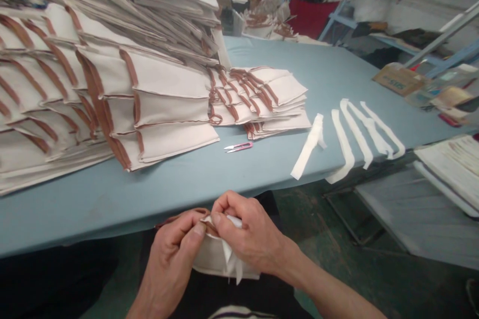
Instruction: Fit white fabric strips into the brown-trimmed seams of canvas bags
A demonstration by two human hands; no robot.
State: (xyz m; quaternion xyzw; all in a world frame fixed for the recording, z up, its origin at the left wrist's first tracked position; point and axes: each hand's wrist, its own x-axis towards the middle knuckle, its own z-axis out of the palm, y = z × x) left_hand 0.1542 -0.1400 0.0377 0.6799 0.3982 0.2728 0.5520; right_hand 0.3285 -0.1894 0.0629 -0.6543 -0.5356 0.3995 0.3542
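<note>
Below the table's front edge, over my lap, is a cream fabric pouch (211, 259) with brown trim along its top. My left hand (175, 241) pinches the brown-trimmed edge between thumb and fingers. Close beside it, my right hand (243, 229) is closed at the same edge, its fingertips pressed together near the trim. A white strip (232, 261) hangs down from under my right hand across the pouch. What exactly lies between the right fingertips is hidden.
Piles of cream pouches with brown trim (172, 109) cover the table's left side, with a smaller stack (277, 89) beside them. Pink thread snips (239, 147) lie in front. White strips (355, 129) rest near the right edge. A cardboard box (400, 79) stands farther right.
</note>
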